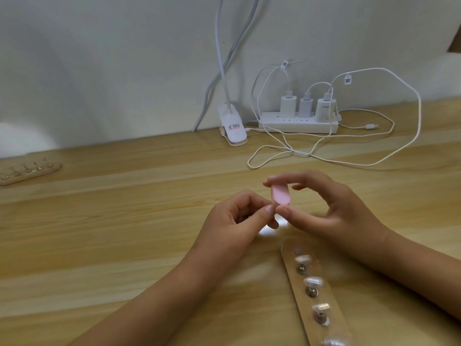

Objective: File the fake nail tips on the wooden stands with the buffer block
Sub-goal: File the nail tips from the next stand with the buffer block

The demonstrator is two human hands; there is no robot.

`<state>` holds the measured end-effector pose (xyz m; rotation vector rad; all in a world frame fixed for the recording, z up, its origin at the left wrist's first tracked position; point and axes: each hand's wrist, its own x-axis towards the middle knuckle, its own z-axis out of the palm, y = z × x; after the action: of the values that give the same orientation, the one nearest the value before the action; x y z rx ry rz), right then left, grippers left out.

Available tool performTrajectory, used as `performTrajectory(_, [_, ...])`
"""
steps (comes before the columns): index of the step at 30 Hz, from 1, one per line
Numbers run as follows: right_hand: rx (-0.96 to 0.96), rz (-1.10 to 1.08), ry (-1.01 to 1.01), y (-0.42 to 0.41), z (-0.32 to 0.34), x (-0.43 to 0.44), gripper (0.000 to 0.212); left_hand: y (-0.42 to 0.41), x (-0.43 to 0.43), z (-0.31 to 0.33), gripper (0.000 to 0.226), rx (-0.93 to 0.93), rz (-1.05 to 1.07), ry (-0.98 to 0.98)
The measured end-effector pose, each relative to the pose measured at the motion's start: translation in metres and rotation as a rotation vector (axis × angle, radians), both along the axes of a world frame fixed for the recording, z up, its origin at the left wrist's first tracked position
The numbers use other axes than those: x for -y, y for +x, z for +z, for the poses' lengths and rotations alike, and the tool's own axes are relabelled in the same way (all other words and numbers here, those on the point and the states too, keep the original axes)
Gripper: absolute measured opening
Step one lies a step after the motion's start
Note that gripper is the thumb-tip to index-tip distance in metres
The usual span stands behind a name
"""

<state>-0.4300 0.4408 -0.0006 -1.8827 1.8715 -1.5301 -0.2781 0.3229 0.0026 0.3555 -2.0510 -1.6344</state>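
Note:
My right hand (321, 208) pinches a small pink buffer block (355, 194) between thumb and forefinger above the table. My left hand (239, 218) has its fingers curled and pinches something small right under the block; what it holds is mostly hidden by the fingers. A wooden stand (321, 318) lies at the lower right, carrying several pearly fake nail tips (313, 281) on metal holders. A second wooden stand (30, 171) with nail tips rests at the far left near the wall.
A white power strip (299, 122) with three chargers sits at the back, with white cables (349, 161) looping over the wooden table (124, 221). A white clip lamp base (232, 128) stands beside it.

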Motion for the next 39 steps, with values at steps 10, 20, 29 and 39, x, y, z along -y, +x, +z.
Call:
performTrajectory(10, [-0.117, 0.023, -0.018, 0.002, 0.002, -0.003, 0.042, -0.001, 0.001, 0.0, 0.025, -0.028, 0.002, 0.012])
performTrajectory(20, [0.138, 0.006, -0.095, 0.0, 0.005, -0.003, 0.046, -0.002, 0.001, -0.001, 0.006, -0.062, 0.037, 0.078])
performTrajectory(29, [0.09, 0.037, -0.083, 0.001, 0.001, 0.001, 0.038, -0.002, 0.001, -0.001, 0.007, -0.047, 0.018, 0.059])
performTrajectory(39, [-0.042, -0.008, -0.054, 0.003, -0.001, 0.002, 0.034, 0.0, 0.001, 0.0, 0.009, -0.046, 0.021, 0.063])
